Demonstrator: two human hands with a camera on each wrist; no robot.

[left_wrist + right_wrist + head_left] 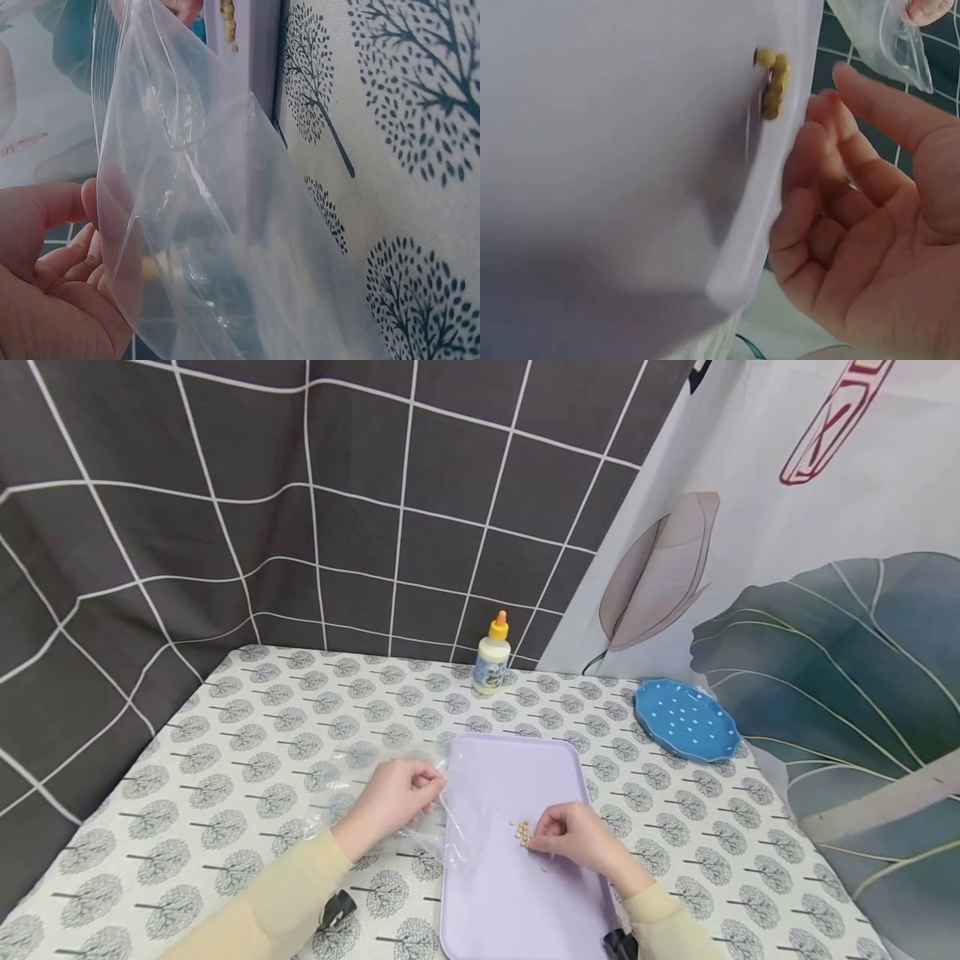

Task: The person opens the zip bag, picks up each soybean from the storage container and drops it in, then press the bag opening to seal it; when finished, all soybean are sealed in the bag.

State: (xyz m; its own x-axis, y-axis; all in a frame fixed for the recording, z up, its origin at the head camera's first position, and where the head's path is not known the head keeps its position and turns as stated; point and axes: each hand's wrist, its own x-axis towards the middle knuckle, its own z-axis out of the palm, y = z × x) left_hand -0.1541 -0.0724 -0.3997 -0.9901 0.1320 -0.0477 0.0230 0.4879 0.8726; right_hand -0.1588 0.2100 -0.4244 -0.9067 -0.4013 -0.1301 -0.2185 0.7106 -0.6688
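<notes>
My left hand point(401, 793) pinches the edge of a clear plastic bag point(195, 187) between thumb and fingers, just past the left side of a lilac tray point(517, 768). The thin bag hangs creased and see-through, partly overlapping the tray in the head view. A small pile of round tan beans point(522, 832) lies on the tray, with a few strays around it. Beside the pile is my right hand point(576, 837), fingers loosely bent and the fingertips right at the beans. In the right wrist view its thumb and fingertips stand slightly apart, with nothing visible between them.
A glue bottle point(491, 664) with a yellow and orange cap stands upright behind the tray. At the back right lies a blue dotted plate point(686, 720). The tree-patterned tablecloth point(247, 777) ends against a dark checked curtain point(360, 527).
</notes>
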